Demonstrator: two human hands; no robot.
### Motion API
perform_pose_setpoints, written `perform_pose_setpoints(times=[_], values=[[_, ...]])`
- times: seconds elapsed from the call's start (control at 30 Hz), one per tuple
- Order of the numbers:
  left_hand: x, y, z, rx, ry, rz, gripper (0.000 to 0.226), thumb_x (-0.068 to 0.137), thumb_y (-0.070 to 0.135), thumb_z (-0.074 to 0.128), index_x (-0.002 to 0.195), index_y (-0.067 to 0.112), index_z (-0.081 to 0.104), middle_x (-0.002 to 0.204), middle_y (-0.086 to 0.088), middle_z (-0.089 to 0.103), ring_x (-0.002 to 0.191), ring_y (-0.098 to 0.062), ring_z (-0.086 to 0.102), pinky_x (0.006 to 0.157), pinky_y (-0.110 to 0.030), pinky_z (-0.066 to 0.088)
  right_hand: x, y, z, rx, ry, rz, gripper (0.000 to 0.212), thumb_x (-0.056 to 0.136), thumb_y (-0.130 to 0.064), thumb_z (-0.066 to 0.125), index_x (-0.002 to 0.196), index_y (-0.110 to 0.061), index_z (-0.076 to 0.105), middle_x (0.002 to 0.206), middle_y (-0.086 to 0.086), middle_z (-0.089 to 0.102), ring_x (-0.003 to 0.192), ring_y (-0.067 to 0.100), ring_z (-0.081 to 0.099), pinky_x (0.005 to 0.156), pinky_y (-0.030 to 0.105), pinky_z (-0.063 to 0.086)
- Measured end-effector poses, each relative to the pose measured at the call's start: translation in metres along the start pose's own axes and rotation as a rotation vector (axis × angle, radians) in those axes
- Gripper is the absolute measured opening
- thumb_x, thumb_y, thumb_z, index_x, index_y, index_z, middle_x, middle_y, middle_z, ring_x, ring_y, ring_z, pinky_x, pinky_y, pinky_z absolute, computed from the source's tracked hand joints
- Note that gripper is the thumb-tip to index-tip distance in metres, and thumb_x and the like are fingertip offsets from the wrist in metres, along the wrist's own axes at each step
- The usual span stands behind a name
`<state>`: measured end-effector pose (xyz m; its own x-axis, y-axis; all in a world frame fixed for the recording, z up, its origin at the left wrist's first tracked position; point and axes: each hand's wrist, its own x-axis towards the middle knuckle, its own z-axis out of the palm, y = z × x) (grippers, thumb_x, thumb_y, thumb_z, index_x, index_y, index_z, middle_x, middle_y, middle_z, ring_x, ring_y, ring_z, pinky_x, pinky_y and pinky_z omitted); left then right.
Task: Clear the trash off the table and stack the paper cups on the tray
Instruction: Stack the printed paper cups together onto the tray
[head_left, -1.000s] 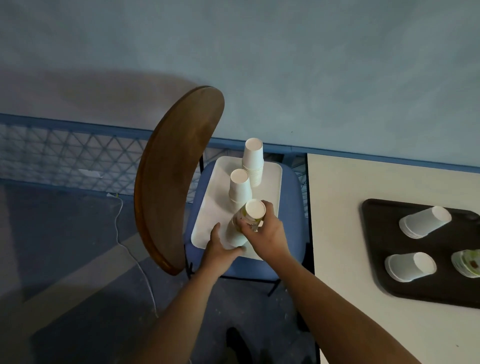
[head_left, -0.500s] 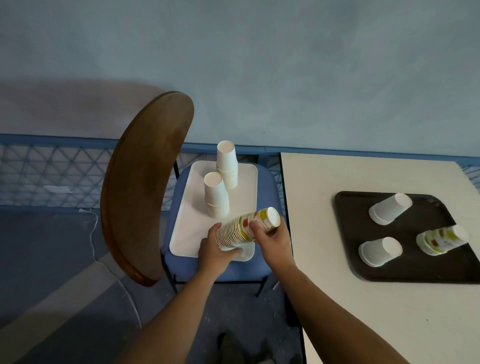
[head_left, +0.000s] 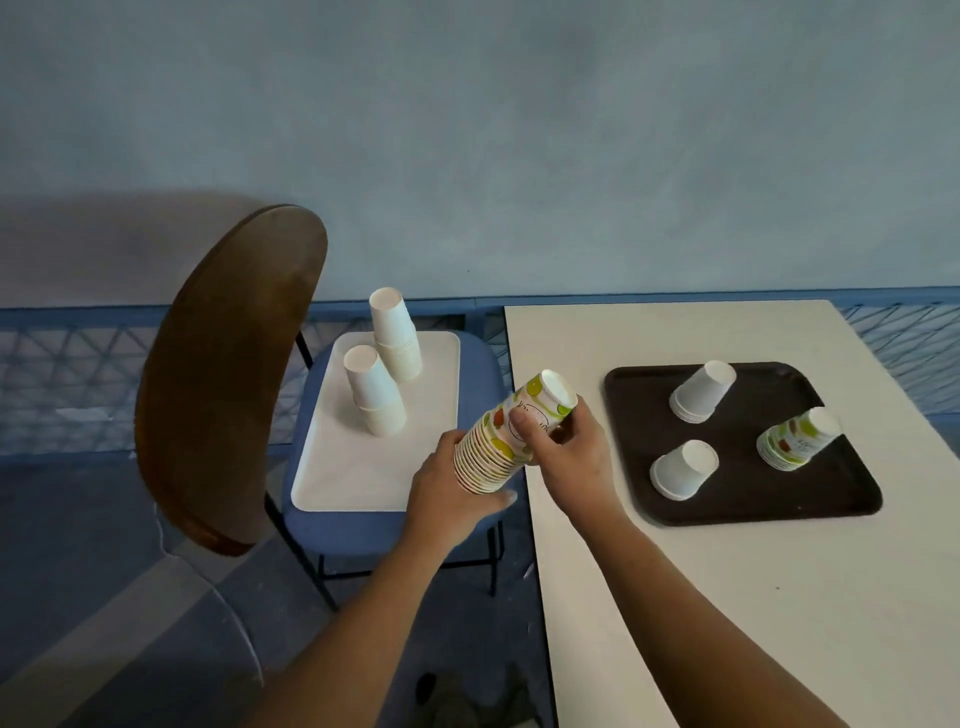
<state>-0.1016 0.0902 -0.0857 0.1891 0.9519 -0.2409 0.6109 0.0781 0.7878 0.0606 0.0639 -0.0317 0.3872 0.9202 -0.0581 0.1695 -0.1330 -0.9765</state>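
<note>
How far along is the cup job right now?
Seemingly done: a far white stack, a near white stack and a printed stack stand on the dark tray. In hand: the left hand and right hand grip a tilted printed bundle over the table edge. Left: a rear plain stack and a front plain stack on the white tray on the chair, probably to move.

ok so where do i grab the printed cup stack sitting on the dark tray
Take the printed stack round its smooth upper wall, just under the closed base, coming from above. It stands upside down on the dark tray, so the ringed rims sit at the bottom and likely give a poorer grip.
</note>
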Motion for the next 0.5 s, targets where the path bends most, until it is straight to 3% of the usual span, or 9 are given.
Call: perform_pose_setpoints(times=[0.17,0.3,0.4,0.5], values=[[-0.038,0.045,0.048,-0.05,-0.053,0.041,0.084,0.07,0.05,0.092,0.138,0.037,0.046,0.112,0.02,0.06,0.098,-0.008,0.062,0.067,-0.008,0.044,-0.017,-0.014,-0.08,-0.1,-0.062,-0.067,0.048,0.083,-0.052,0.076,0.121,-0.026,0.062,0.109,-0.013,0.072,0.099,0.004,0.07,0.084,0.032,0.063],[-0.076,0.087,0.103,-0.14,-0.061,0.025,0.073,0.068,0.043,0.095,0.126,0.043,0.051,0.106,0.023,0.066,0.095,0.001,0.066,0.065,-0.005,0.045,-0.039,-0.022,-0.159,-0.212,-0.103,-0.129,0.056,0.077,-0.062,0.076,0.12,-0.029,0.062,0.11,-0.011,0.069,0.1,0.006,0.068,0.084,0.029,0.06],[-0.103,0.117,0.15,-0.211,-0.062,0.036,0.07,0.064,0.043,0.096,0.119,0.047,0.054,0.106,0.023,0.071,0.098,0.002,0.068,0.073,-0.011,0.049,-0.057,-0.031,-0.219,-0.268,-0.125,-0.156,0.045,0.082,-0.047,0.08,0.118,-0.024,0.063,0.105,-0.012,0.07,0.095,0.0,0.066,0.078,0.018,0.054],[-0.128,0.143,0.191,-0.252,-0.08,0.063,0.07,0.064,0.042,0.096,0.122,0.044,0.057,0.11,0.021,0.073,0.102,-0.002,0.069,0.083,-0.021,0.054,-0.073,-0.034,-0.274,-0.277,-0.138,-0.164,0.042,0.083,-0.042,0.081,0.115,-0.024,0.063,0.104,-0.012,0.071,0.095,0.001,0.067,0.08,0.021,0.056]])
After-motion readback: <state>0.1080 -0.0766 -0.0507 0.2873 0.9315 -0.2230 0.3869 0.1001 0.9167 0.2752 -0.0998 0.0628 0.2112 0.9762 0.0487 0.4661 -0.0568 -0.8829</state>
